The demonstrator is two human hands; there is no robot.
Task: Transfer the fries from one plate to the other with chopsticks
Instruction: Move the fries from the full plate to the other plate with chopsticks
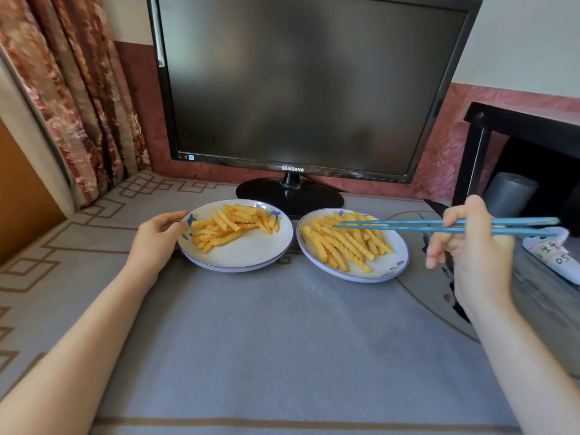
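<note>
Two white plates with blue rims stand side by side on the grey cloth. The left plate (pixel 244 259) carries a heap of crinkle-cut fries (pixel 233 226) in its far half. The right plate (pixel 387 268) holds a bigger spread of fries (pixel 342 246). My left hand (pixel 157 237) grips the left plate's left rim. My right hand (pixel 470 246) holds a pair of blue chopsticks (pixel 408 226) that point left. Their tips hover slightly apart over the far part of the right plate's fries, with no fry between them.
A black monitor (pixel 301 83) on a round stand (pixel 288 196) stands just behind the plates. A black shelf (pixel 518 120) with a grey cylinder (pixel 510 193) is at the right, a white object (pixel 552 255) below it. Patterned curtains (pixel 72 98) hang at the left.
</note>
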